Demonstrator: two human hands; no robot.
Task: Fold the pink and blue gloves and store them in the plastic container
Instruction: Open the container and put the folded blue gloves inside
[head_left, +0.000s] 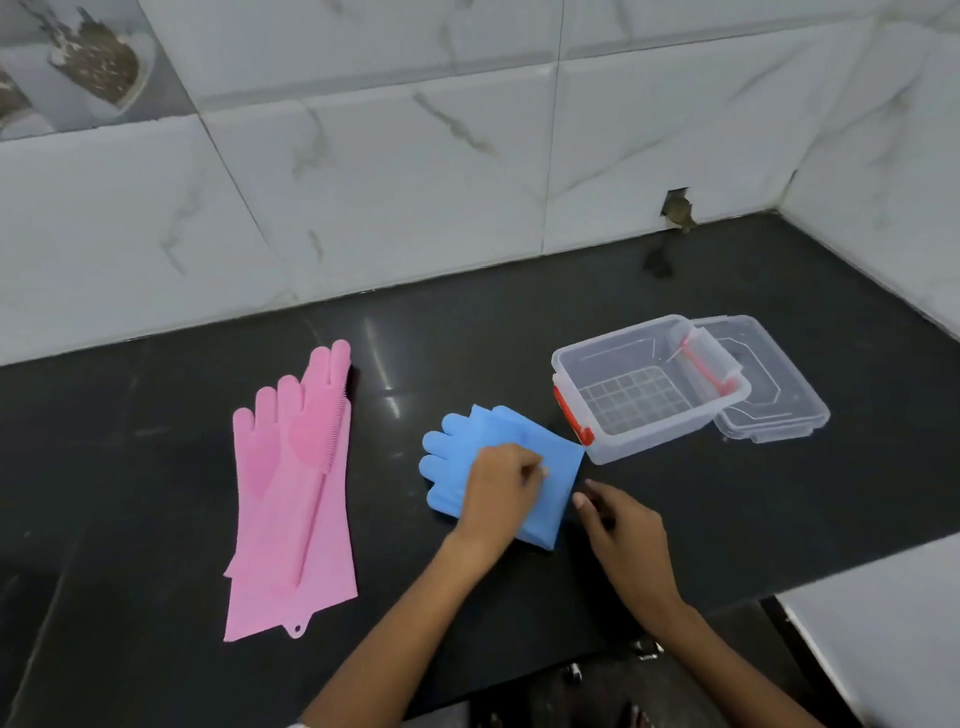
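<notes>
Black countertop (156, 493) against white marble-tiled wall (415, 182). Blue gloves (457, 457) folded at centre, pressed flat under left hand (501, 488), fingers loosely curled over the fold. Right hand (623, 525) just right of them, fingers relaxed, gripping nothing. Pink gloves (291, 499) laid unfolded, well left. Clear plastic container (649, 387) open, far right of blue gloves, lid (779, 395) beside it.

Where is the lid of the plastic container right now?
In the head view, the clear lid lies on the black counter at the right, tucked against and partly under the far right side of the open plastic container.
</notes>
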